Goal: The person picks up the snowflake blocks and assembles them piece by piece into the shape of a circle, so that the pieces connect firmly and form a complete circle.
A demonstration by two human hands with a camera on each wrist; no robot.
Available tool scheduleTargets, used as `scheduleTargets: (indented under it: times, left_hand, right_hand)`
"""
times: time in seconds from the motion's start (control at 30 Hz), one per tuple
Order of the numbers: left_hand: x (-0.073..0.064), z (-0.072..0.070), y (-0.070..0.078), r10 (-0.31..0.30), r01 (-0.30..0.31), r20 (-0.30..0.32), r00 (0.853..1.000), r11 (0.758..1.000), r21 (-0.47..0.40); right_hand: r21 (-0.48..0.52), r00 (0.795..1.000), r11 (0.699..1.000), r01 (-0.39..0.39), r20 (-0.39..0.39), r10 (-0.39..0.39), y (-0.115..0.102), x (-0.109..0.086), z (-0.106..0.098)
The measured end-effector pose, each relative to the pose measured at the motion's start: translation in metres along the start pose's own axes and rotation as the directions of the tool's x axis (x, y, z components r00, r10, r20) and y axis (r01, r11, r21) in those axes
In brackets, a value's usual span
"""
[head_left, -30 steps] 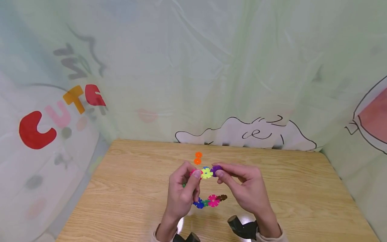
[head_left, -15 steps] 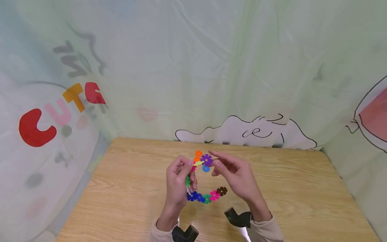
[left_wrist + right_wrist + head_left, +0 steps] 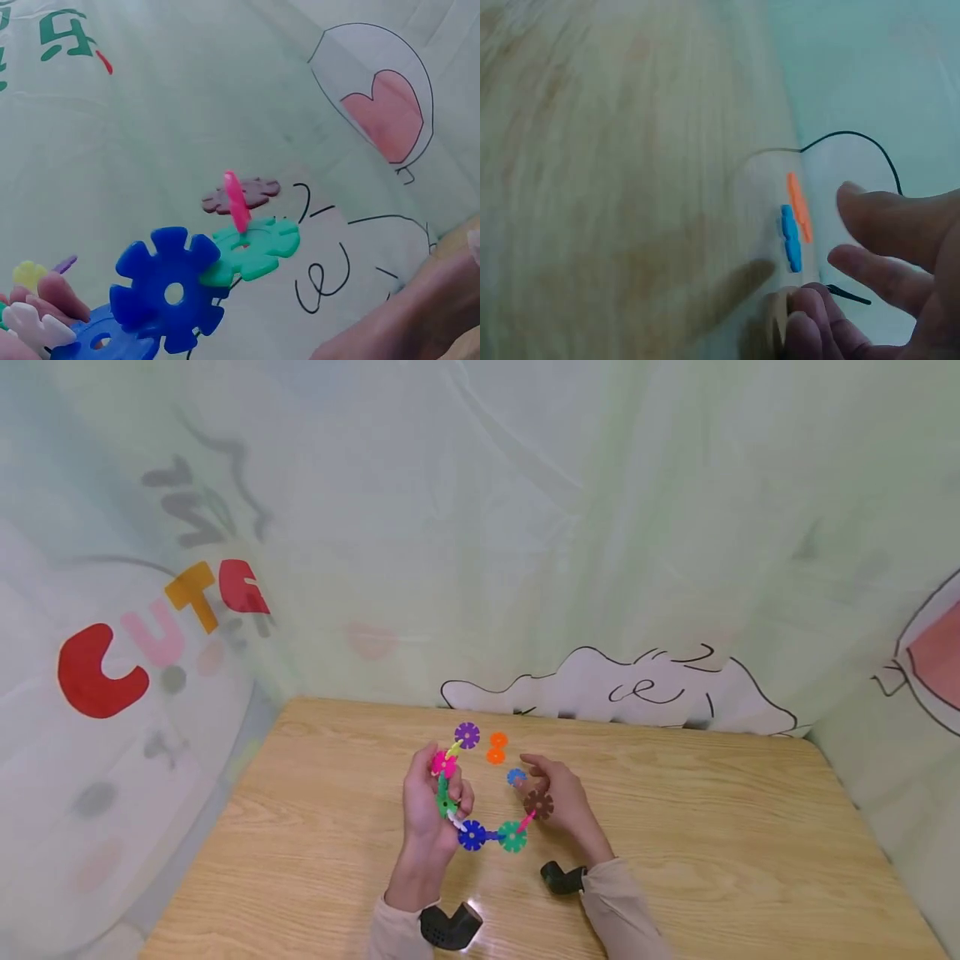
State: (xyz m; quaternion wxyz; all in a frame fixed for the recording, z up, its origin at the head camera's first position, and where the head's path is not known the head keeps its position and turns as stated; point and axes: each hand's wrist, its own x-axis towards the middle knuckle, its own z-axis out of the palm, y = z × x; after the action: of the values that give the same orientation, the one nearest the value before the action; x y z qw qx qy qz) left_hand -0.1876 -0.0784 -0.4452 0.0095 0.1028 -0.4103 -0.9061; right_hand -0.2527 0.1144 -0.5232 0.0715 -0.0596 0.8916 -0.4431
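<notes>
My left hand (image 3: 424, 818) grips a curved chain of interlocking plastic snowflake discs near its pink and green discs. From a purple disc (image 3: 467, 736) at the top, the chain runs through yellow, pink, green and white to dark blue (image 3: 472, 836), teal (image 3: 513, 837), pink and a brown disc (image 3: 538, 804). In the left wrist view a large blue disc (image 3: 169, 289) joins the teal one (image 3: 259, 247). My right hand (image 3: 564, 789), partly behind the brown disc, reaches low beside a light blue disc (image 3: 516, 777) on the table. Its fingers are spread apart, holding nothing, in the right wrist view.
Two orange discs (image 3: 497, 750) lie behind the light blue one on the wooden table (image 3: 712, 843). A printed cloth curtain (image 3: 375, 527) stands along the table's far edge. Black cameras (image 3: 450, 927) are strapped to both wrists.
The right hand has let go of the purple disc and moved down to the light blue disc. The left hand has turned and drawn the chain leftward, bringing its brown end up.
</notes>
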Motion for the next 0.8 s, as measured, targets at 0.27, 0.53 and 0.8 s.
scheduleTargets:
  times: [0.27, 0.53, 0.8]
  left_hand:
    - [0.001, 0.003, -0.003, -0.028, 0.028, -0.007, 1.0, 0.998, 0.062]
    - [0.0, 0.003, -0.004, -0.042, 0.04, 0.017, 0.999, 0.994, 0.102]
    - [0.001, 0.002, -0.006, -0.009, 0.004, 0.054, 0.999, 0.996, 0.087]
  right_hand:
    - [-0.194, 0.999, 0.981, 0.016, -0.042, -0.025, -0.002, 0.001, 0.01]
    - [-0.138, 0.998, 0.989, 0.055, -0.034, -0.06, 0.001, -0.005, 0.005]
    - [-0.152, 0.998, 0.986, 0.066, 0.002, -0.067, 0.003, -0.007, 0.0]
